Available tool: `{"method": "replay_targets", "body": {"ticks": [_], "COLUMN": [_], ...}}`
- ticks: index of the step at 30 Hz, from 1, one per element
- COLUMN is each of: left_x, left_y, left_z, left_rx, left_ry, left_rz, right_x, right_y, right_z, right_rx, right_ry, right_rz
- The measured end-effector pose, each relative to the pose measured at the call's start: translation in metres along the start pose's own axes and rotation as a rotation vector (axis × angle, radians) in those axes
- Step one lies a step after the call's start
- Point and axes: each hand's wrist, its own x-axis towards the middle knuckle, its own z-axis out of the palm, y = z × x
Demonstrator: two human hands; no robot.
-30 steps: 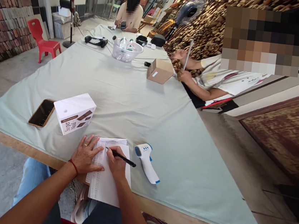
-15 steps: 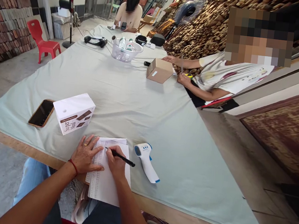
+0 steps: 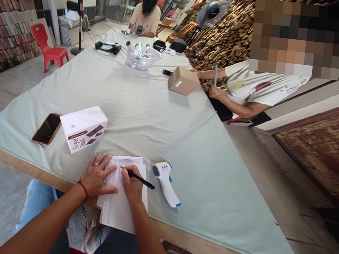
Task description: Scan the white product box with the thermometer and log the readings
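Progress check on the paperwork at the bottom middle of the frame: I'd call it partly done. The top sheet of paper [image 3: 122,215] has small columns of marks running down its left part, way too tiny for me to read, while the wider stretch on the right looks blank, so that's the part with nothing on it as far as I can see. There's at least one more sheet poking out underneath, and I can't tell how much of that is filled. The right hand [image 3: 132,186] has its fingers closed around a black pen [image 3: 141,179], proper writing grip, with the tip near the top of the sheet, right by the columns; can't swear it's actually touching. The left hand [image 3: 96,176] isn't gripping anything, just lies flat and spread over the sheet's left edge, which looks like it's pinning things down. Right beside the paper, a bit right of centre, lies a white and blue thermometer gun [image 3: 167,184], with no hand on it. Over in the lower left there's a white printed box [image 3: 83,127] next to a phone [image 3: 47,128], both out of either hand's grasp.
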Motion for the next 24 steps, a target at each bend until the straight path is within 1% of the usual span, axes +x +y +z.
{"method": "replay_targets", "body": {"ticks": [13, 19, 24], "left_x": [0.0001, 0.0003, 0.0003], "left_y": [-0.0001, -0.0006, -0.0005], "left_z": [-0.0005, 0.0004, -0.0001], "left_rx": [0.006, 0.007, 0.016], "left_ry": [0.003, 0.011, 0.002], "left_rz": [0.005, 0.009, 0.007], "right_x": [0.0001, 0.0000, -0.0001], "right_y": [-0.0023, -0.0034, -0.0038], "right_z": [-0.0018, -0.0010, -0.0013], "right_rx": [-0.012, -0.009, 0.001], "right_ry": [-0.029, -0.008, 0.027], "right_rz": [-0.024, -0.024, 0.002]}}
